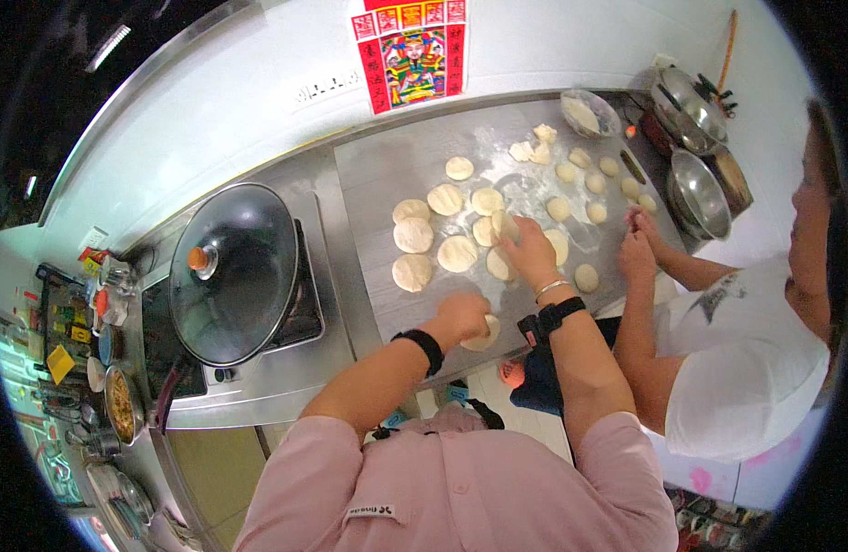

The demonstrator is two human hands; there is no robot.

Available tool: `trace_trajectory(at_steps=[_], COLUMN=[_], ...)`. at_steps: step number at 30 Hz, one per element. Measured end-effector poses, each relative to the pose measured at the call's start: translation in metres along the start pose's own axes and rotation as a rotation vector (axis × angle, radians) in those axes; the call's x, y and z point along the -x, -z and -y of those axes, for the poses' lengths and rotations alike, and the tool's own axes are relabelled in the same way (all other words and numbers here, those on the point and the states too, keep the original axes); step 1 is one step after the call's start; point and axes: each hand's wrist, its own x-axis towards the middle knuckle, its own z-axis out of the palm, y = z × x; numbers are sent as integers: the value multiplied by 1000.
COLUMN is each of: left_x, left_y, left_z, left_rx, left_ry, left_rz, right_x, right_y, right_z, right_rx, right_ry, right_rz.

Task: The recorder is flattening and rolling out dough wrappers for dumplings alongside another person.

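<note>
My right hand (532,254) holds a flat dough disc (505,225) tilted up by its edge, over other flattened discs on the floured grey board (369,165). Close to the board's front edge, my left hand (463,319) is curled over another dough disc (485,336). It hides part of that disc, so whether the fingers grip it or only press on it is unclear. Flattened discs lie in front of me, among them a large one (457,254) and an overlapping pair (412,235) at the left.
Several small dough balls (595,183) and torn dough pieces (532,150) lie toward the back right, near a bowl of flour (589,114). A co-worker's hands (638,241) meet at the board's right edge. Left stands a lidded pan (234,276) on the stove; metal bowls (700,193) stand right.
</note>
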Motion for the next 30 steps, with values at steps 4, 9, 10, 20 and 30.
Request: trace_trajectory(at_steps=[4, 9, 10, 20, 30], left_x=[3, 17, 23, -4, -82], left_y=[-7, 18, 31, 105, 95], left_z=[4, 32, 40, 127, 141], left_rx=[-110, 205, 325, -56, 59], left_ry=[-160, 0, 23, 472, 556], left_rz=[46, 70, -23, -407, -441], right_x=[-27, -48, -46, -91, -108], right_y=[-15, -13, -8, 19, -9], right_z=[11, 3, 1, -32, 11], right_rx=[23, 257, 197, 251, 235], right_ry=[-40, -35, 12, -51, 54], right_rz=[84, 291, 192, -34, 236])
